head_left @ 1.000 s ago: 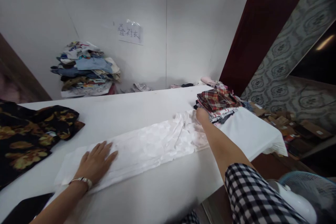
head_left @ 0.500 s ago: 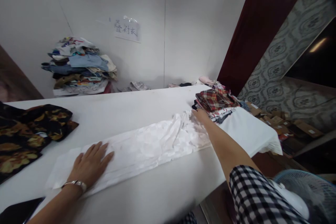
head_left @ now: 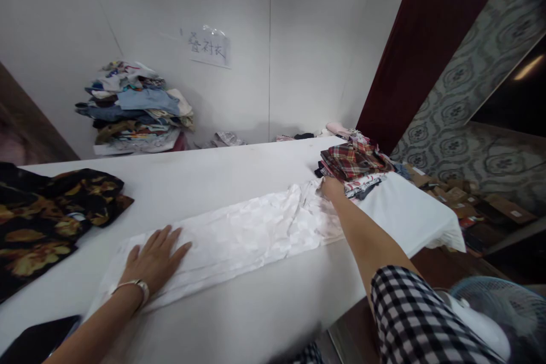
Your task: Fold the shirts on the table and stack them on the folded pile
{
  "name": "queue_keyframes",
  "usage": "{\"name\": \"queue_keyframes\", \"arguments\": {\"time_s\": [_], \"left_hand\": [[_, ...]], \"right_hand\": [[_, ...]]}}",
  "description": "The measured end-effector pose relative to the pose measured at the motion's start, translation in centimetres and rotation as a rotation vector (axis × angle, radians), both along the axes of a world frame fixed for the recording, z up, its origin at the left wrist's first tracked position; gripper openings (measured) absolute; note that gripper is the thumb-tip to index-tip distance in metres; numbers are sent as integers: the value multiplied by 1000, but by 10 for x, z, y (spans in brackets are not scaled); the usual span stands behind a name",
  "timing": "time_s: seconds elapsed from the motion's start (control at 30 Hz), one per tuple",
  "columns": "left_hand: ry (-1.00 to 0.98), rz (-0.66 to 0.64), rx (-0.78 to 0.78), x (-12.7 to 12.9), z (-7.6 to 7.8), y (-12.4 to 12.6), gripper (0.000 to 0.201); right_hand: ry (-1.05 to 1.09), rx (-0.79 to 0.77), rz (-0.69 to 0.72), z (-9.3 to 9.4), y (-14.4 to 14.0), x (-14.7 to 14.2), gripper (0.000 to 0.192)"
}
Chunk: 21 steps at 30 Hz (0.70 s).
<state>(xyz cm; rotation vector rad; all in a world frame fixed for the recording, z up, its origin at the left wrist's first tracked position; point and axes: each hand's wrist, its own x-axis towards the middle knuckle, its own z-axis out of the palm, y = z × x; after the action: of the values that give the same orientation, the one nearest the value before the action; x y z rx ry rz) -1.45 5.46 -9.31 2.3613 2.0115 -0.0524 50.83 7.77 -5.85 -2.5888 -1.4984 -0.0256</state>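
Shirt mid-table, folded stack right, garment left.

White table spans the lower frame. Pale panelled wall behind, paper sign upper centre (handwriting, not legible). Heaped clothes against wall, left. Dark red door frame at right; patterned wall beyond. Fan lower right.
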Motion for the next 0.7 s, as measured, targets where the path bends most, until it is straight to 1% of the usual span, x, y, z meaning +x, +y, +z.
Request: {"name": "queue_keyframes", "arguments": {"time_s": [0.07, 0.13, 0.2, 0.27, 0.3, 0.33, 0.37, 0.43, 0.5, 0.57, 0.7], "left_hand": [[13, -1, -7, 3, 2, -2, 72], [13, 4, -4, 5, 2, -2, 73], [-3, 10, 2, 5, 2, -2, 73], [-28, 11, 9, 5, 2, -1, 72], [-38, 13, 10, 6, 2, -1, 72], [-44, 16, 7, 6, 2, -2, 71], [-46, 22, 1, 7, 2, -3, 71], [-46, 32, -15, 9, 3, -6, 70], [-52, 35, -27, 11, 4, -9, 69], [-64, 35, -32, 12, 4, -10, 68], [-78, 50, -23, 11, 2, -11, 67]], "right_hand": [[-17, 21, 20, 6, -3, -8, 31], [-48, 67, 72, 15, -7, -24, 38], [-65, 138, 212, 21, -12, -49, 46], [-43, 200, 411, 20, -17, -79, 51], [-15, 206, 498, 17, -19, -94, 54], [20, 176, 555, 11, -22, -108, 57], [56, 118, 579, 3, -25, -120, 59], [109, -18, 578, -16, -30, -137, 64], [128, -101, 565, -32, -34, -142, 66], [119, -107, 556, -43, -35, -141, 65], [71, -94, 542, -51, -33, -136, 64]]}}
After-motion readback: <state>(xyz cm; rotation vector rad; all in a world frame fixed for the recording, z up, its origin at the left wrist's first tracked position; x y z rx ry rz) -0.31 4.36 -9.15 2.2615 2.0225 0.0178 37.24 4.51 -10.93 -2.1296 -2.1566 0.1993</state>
